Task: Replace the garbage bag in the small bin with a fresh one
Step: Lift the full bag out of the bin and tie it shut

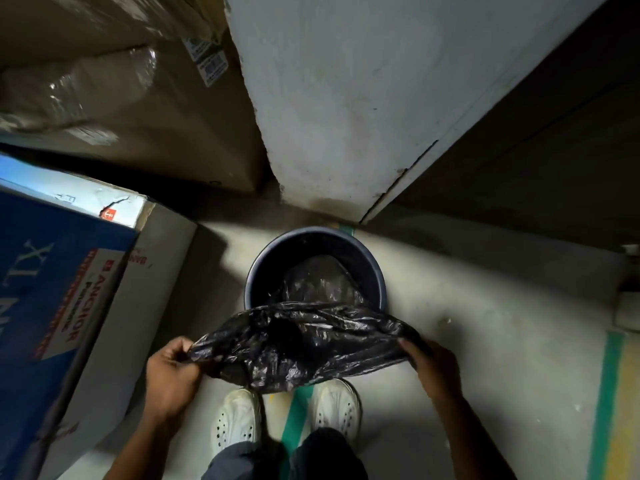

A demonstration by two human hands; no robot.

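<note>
A small round dark blue bin (258,268) stands on the floor against the base of a white pillar. A black garbage bag (298,344) is stretched wide between my hands just in front of the bin's near rim. Its lower part hangs down into the bin, where shiny black plastic shows. My left hand (171,372) pinches the bag's left edge. My right hand (433,365) grips its right edge. The bag's mouth is held open over my white shoes.
A blue and white cardboard box (59,299) lies close on the left. Brown cartons (166,109) are stacked behind it. The white pillar (346,98) rises right behind the bin. Green floor tape (609,386) runs on the right. My shoes (239,420) stand just behind the bag.
</note>
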